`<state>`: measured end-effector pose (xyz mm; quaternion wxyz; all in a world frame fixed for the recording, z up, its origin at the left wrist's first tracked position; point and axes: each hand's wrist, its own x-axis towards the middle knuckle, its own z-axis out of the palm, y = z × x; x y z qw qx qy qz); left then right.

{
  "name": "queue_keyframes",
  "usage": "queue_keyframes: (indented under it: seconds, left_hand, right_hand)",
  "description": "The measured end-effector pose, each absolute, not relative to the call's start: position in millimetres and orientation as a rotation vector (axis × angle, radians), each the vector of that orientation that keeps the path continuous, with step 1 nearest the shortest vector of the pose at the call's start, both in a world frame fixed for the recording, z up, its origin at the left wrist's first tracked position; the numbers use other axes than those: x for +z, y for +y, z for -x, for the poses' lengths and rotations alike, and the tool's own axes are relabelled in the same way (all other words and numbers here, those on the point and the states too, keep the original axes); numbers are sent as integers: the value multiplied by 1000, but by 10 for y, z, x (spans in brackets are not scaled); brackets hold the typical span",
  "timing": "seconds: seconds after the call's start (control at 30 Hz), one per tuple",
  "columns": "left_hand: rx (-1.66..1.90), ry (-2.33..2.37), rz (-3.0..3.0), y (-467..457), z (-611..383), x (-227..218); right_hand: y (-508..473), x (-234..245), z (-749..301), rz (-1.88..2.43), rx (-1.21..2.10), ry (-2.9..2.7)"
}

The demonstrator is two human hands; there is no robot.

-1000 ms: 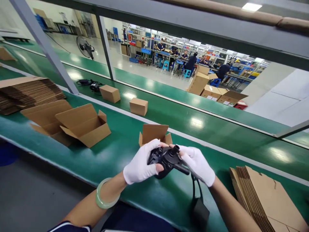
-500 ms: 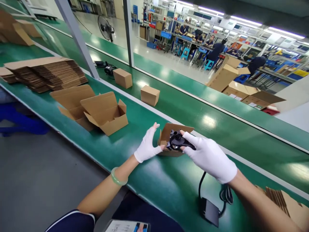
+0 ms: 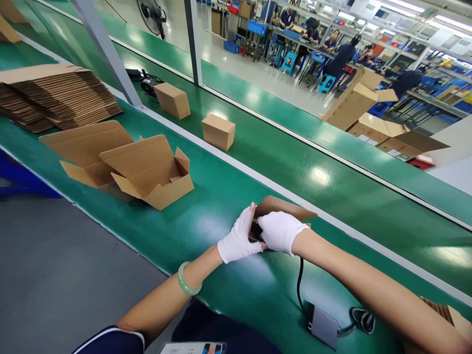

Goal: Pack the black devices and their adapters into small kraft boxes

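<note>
A small open cardboard box (image 3: 285,208) sits on the green belt (image 3: 206,216) in front of me. My left hand (image 3: 238,239), in a white glove, grips the box's left side. My right hand (image 3: 279,230), also gloved, is curled down into the box's opening over a black device, of which only a dark sliver (image 3: 255,231) shows. A black cable (image 3: 299,285) runs from the box toward me to a grey power adapter (image 3: 321,325) lying on the belt.
Two open empty boxes (image 3: 147,172) lie to the left, with a stack of flat cartons (image 3: 55,96) beyond. Two closed small boxes (image 3: 218,131) sit on the far belt. More flat cartons (image 3: 448,314) lie at the right edge. People work at benches in the background.
My right hand has pushed the black device down into the small box. My left hand has moved from open beside the box to gripping its side.
</note>
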<state>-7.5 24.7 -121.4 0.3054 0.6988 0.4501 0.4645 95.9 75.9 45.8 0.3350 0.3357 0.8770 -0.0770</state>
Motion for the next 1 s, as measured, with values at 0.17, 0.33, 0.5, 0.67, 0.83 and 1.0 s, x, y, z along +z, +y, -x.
queue_keyframes:
  seconds: [0.17, 0.33, 0.5, 0.67, 0.83, 1.0]
  left_hand:
    - [1302, 1297, -1941, 243, -19, -1320]
    - [1265, 1373, -2006, 214, -20, -1285]
    - [1245, 1428, -1928, 200, -5, -1237]
    - [1169, 1442, -1854, 149, 88, -1169]
    - [1187, 1471, -1931, -72, 277, -762]
    - [1357, 1199, -2317, -300, 56, -140]
  right_hand:
    - [820, 342, -916, -804, -270, 2281]
    - [853, 219, -965, -841, -289, 2338]
    - [631, 301, -1178, -943, -176, 2455]
    - [66, 422, -1979, -1142, -84, 2667]
    - [-530, -21, -2936, -1101, -69, 2320]
    - [-858, -471, -3270, -1507, -384, 2326]
